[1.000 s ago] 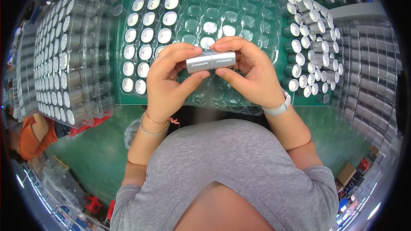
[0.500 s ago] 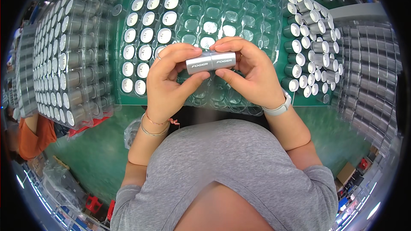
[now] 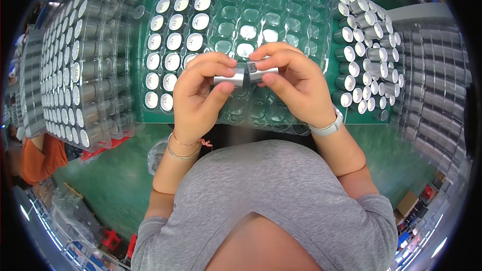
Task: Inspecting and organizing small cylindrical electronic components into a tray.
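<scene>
Gripping two silver cylinders (image 3: 245,75) end-to-end, both hands' fingers (image 3: 216,65) closed above the clear tray (image 3: 281,15).

A green table top (image 3: 401,150) bears stacked clear trays (image 3: 80,65) of silver cylinders under bright overhead light.

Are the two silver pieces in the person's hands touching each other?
Cannot tell. In the head view the left piece and right piece meet end to end, but a dark line between them may be a gap.

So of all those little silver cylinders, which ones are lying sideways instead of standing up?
The two cylinders held end to end between the left hand and right hand. The tray cylinders stand upright, white tops showing.
</scene>
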### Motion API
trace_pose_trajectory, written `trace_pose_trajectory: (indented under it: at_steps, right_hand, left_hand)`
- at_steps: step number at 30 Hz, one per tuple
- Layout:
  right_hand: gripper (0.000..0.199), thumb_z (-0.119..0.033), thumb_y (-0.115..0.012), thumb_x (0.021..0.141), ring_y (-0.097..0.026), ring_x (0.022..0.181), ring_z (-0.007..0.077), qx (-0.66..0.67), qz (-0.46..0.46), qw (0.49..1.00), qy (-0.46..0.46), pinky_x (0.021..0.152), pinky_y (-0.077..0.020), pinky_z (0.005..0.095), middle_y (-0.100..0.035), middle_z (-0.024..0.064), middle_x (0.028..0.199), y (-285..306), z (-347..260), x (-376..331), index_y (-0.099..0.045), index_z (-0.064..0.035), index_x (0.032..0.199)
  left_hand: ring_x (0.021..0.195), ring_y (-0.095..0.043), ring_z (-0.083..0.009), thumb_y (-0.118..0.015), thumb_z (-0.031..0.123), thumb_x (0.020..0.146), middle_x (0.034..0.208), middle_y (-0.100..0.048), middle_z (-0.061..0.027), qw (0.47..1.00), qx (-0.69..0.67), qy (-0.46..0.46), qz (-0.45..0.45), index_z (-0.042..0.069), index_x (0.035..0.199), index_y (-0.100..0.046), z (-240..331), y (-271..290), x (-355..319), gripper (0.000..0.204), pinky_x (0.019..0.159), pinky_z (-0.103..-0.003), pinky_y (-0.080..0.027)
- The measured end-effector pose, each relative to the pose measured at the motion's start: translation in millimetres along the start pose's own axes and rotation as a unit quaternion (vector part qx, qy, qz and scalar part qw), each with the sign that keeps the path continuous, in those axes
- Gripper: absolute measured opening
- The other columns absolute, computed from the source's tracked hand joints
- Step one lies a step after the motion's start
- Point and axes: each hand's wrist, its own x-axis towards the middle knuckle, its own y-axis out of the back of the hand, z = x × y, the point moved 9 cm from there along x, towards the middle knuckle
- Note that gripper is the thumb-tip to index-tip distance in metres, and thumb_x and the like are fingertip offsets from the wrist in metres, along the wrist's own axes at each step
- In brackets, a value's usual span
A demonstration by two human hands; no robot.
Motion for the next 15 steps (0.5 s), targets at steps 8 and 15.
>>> trace_pose_trajectory:
  at_steps: [8, 15]
  right_hand:
    - [0.040, 0.010, -0.063, 0.081, -0.055, 0.111, 0.0202, -0.009, 0.093, 0.996, 0.003, 0.092, -0.0475, 0.0316, -0.054, 0.0123, 0.121, 4.5, 0.7, -1.5, -0.053, -0.0004, 0.118]
    - [0.046, 0.012, -0.061, 0.078, -0.055, 0.114, 0.0203, -0.054, 0.049, 0.997, -0.022, 0.096, -0.0455, 0.0345, -0.054, 0.0114, 0.120, -1.1, 2.3, 0.0, -0.051, 0.0002, 0.121]
  left_hand:
    - [0.110, -0.057, -0.0236, -0.069, -0.015, 0.072, 0.114, -0.055, -0.0142, 0.991, -0.047, 0.048, 0.117, 0.003, 0.137, -0.036, -1.8, 0.5, 0.0, 0.074, 0.097, -0.036, -0.046]
    - [0.111, -0.058, -0.0258, -0.068, -0.018, 0.070, 0.111, -0.058, -0.0162, 0.995, -0.036, 0.024, 0.094, 0.006, 0.145, -0.017, -1.2, -0.3, 0.3, 0.094, 0.099, -0.039, -0.047]
